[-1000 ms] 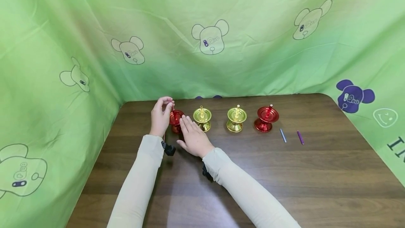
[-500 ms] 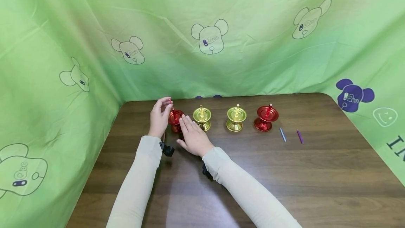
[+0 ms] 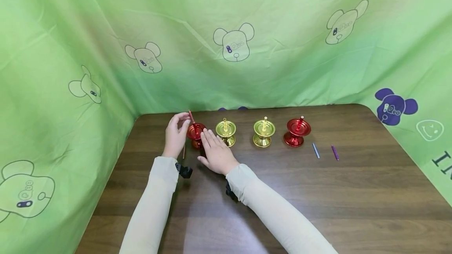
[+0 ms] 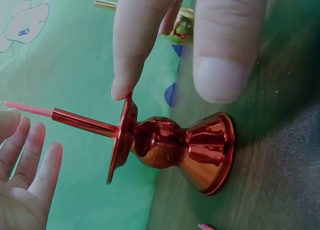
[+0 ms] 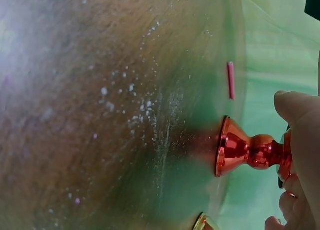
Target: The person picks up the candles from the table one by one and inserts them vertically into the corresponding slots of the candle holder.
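Observation:
A pink candle (image 3: 191, 116) stands in the tube of the leftmost red candlestick (image 3: 195, 132); both also show in the left wrist view. My left hand (image 3: 175, 133) is beside the candle, its thumb and fingers parted. In the left wrist view a left fingertip is close by the candle, and whether it touches cannot be told. My right hand (image 3: 218, 154) lies with straight fingers against the dish of the same candlestick. One right fingertip (image 4: 121, 89) presses the dish rim in the left wrist view, while the right thumb (image 4: 220, 79) is apart from the stem.
Two gold candlesticks (image 3: 225, 131) and another red candlestick (image 3: 296, 133) stand in a row to the right. Blue (image 3: 316, 150) and purple candles (image 3: 335, 153) lie beyond them. Another pinkish candle (image 5: 231, 80) lies by the leftmost candlestick. A green curtain hangs behind the table (image 3: 282, 191).
My left hand has drawn left and slightly towards me, off the candle's upper end, so more of the candle shows. The right hand has stayed on the candlestick.

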The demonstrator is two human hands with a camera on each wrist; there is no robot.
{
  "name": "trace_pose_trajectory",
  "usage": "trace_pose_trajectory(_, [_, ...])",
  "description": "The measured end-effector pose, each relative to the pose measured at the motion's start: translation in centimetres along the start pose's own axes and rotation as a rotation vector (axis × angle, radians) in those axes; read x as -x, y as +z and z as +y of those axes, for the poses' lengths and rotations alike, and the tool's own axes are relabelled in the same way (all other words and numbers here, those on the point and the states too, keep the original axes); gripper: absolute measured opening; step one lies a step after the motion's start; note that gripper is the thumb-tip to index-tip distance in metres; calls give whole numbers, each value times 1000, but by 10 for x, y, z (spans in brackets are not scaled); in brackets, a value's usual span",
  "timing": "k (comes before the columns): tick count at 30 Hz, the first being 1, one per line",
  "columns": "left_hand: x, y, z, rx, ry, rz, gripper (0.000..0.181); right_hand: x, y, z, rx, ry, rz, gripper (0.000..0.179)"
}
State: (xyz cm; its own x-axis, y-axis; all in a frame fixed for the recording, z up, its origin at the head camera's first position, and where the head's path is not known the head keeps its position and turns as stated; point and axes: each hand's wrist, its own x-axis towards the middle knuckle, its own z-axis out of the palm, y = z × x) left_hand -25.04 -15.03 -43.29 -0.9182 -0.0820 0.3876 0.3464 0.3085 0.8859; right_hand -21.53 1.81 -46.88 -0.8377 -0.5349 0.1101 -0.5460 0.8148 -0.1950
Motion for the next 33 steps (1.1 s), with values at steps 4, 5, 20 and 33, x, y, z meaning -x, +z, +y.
trace_pose_trajectory(4, [6,-3,1,-10,-10,32,25,1,1,0,-12,7,3,81])
trace_pose_trajectory(5, [8,-3,0,-16,-12,40,24,1,2,0,-13,9,6,81])
trace_pose_trajectory(20, [21,-19,-11,-126,-86,142,22,10,0,1,-102,19,107,68])
trace_pose_trajectory(33, [29,-23,-26,-277,-293,-1,31,32,-7,9,-112,-48,467,46])
